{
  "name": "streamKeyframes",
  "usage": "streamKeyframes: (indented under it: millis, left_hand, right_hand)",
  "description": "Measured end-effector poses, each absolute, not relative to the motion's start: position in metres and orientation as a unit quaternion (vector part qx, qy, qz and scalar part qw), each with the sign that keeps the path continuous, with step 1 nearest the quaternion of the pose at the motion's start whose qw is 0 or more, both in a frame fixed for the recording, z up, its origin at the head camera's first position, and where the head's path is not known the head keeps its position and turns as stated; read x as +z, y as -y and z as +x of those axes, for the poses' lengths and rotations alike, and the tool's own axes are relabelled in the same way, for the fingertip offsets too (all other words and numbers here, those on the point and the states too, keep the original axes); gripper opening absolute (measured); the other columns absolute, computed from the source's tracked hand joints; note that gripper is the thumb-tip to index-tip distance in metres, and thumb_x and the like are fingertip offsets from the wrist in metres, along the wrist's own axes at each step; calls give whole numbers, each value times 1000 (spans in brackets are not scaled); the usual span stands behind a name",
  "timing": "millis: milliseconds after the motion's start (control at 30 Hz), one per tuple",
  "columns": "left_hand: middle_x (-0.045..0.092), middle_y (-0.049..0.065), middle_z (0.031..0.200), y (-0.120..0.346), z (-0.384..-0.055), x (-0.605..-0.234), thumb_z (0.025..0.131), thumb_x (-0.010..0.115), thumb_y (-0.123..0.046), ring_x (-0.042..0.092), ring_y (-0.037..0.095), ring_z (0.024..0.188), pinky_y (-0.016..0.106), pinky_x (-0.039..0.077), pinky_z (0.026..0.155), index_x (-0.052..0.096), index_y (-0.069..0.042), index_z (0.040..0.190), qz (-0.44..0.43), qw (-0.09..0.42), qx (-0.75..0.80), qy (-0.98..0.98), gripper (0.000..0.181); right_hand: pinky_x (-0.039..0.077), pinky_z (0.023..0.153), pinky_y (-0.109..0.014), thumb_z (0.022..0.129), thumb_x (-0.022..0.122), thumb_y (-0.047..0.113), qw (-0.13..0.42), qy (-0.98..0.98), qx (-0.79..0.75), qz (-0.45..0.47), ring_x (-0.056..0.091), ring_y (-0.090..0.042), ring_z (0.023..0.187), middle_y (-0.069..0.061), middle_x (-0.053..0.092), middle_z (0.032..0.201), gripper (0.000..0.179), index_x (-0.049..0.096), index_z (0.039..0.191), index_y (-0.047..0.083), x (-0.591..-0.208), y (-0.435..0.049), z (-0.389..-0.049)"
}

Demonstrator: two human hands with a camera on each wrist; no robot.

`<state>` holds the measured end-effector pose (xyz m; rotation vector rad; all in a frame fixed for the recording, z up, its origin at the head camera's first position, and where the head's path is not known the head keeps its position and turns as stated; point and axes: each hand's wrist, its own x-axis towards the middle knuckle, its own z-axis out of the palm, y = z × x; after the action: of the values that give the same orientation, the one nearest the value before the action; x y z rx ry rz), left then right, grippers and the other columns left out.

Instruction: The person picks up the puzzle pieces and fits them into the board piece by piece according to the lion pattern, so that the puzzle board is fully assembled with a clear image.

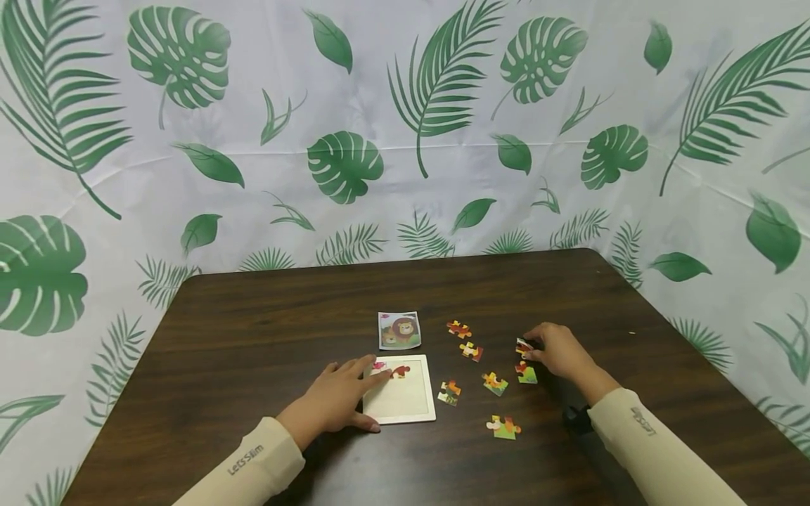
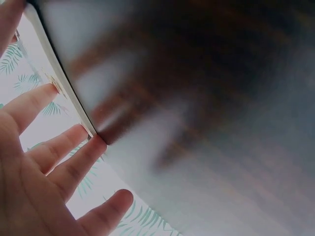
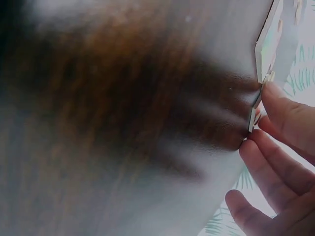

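Observation:
A square white puzzle tray (image 1: 405, 420) lies on the table. Inside it, at the top, sits a red-brown puzzle piece (image 1: 400, 372), with a pink-marked bit at the upper left corner partly behind fingers. My left hand (image 1: 338, 397) rests on the tray's left side, fingers spread and fairly straight; the left wrist view shows its fingertips (image 2: 98, 142) at the tray's edge. To the right, my right hand (image 1: 562, 351) pinches a small jigsaw piece (image 1: 522, 346) between thumb and fingers, at table level. Just below that piece lies a green and red jigsaw piece (image 1: 526, 373).
Several loose jigsaw pieces (image 1: 495, 384) lie scattered between the tray and my right hand. Behind the tray is a picture card (image 1: 399, 331) with a lion on it. The dark wooden table (image 1: 285, 302) ends at a leaf-patterned cloth (image 1: 354, 232).

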<state>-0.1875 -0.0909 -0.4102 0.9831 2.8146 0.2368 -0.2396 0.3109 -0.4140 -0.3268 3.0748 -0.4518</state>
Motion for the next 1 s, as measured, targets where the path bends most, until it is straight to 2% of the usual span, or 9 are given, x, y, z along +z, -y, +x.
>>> streamKeyframes:
  millis: [200,400,567,700,867,1000]
  left_hand:
    - [32,14,144,90,-187,-409,72,69,-55,36,36,126,60,29,95,43,-20,139,326,76,82,-939,81]
    - [32,15,144,90,-187,-411,72,68,-56,36,36,126,60,31,94,42,-20,140,327,71,73,-940,82]
    - [31,15,144,90,-188,-415,71,68,-57,36,35,126,59,31,94,42,-20,140,329,67,69,-939,83]
    - [32,16,144,90,-187,-414,71,68,-57,36,36,126,60,31,94,42,-19,139,329,69,75,-939,82]
    - [33,16,142,92,-188,-413,69,69,-58,36,37,125,60,30,94,45,-20,137,328,70,83,-938,82]
    - [36,16,139,92,-189,-412,68,70,-58,37,36,124,59,32,93,48,-17,134,330,61,90,-938,80]
  right_hand:
    - [46,77,-49,78,73,10,3,-983,-148,-110,57,-35,92,-17,60,99,29,65,102,-4,-414,-312,-240]
    - [48,70,-43,78,74,9,1,-979,-178,-101,59,-26,82,-8,61,90,25,63,99,0,-414,-311,-241]
    - [48,62,-36,81,69,5,-10,-971,-224,-87,58,-18,73,-3,63,81,12,64,92,3,-413,-312,-241]
    - [46,60,-34,83,68,8,-19,-961,-265,-81,58,-18,70,0,63,77,4,65,87,7,-406,-307,-243]
    - [49,63,-35,85,66,8,19,-931,-351,-96,63,-27,74,-2,64,79,4,66,88,6,-388,-276,-243]
    - [51,68,-42,84,67,8,57,-905,-399,-133,62,-26,76,-3,64,81,4,68,88,7,-380,-240,-242]
